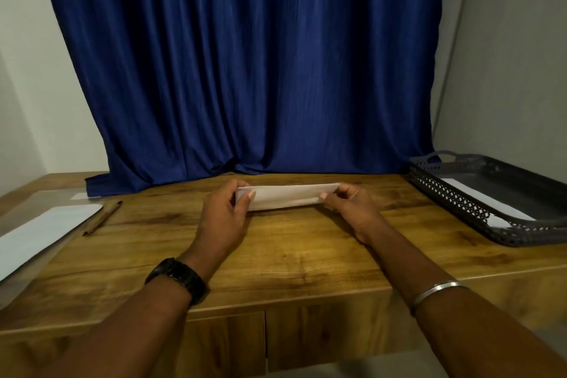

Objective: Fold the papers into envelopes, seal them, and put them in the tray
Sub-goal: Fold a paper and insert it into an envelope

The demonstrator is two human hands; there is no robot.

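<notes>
curtain (245,70): dark blue, hanging in folds behind the far edge of the table
table (291,258): wooden, carrying all the things here
tray (454,198): dark, with a lattice wall, at the far right of the table; one flat white piece (491,202) already inside, probably a finished envelope
plain paper (43,233): white, lying flat at the left edge, not yet folded
folded paper (285,196): long narrow white strip, in the middle of the table toward the far edge; long axis running left to right; lifted or resting on the wood, cannot tell
left hand (224,218): pinching the left short end, thumb on the near face, fingers curled behind
right hand (352,209): pinching the right short end in the same way
pencil (102,218): thin, brown, just beside the plain paper, untouched
deciding relation: tray to the right of the folded paper, well apart; right hand nearer to it than the left
step in hand: probably pressing or checking the fold before sealing, only a judgement
next move: likely one more fold or a seal, then carrying to the right with the right hand
</notes>
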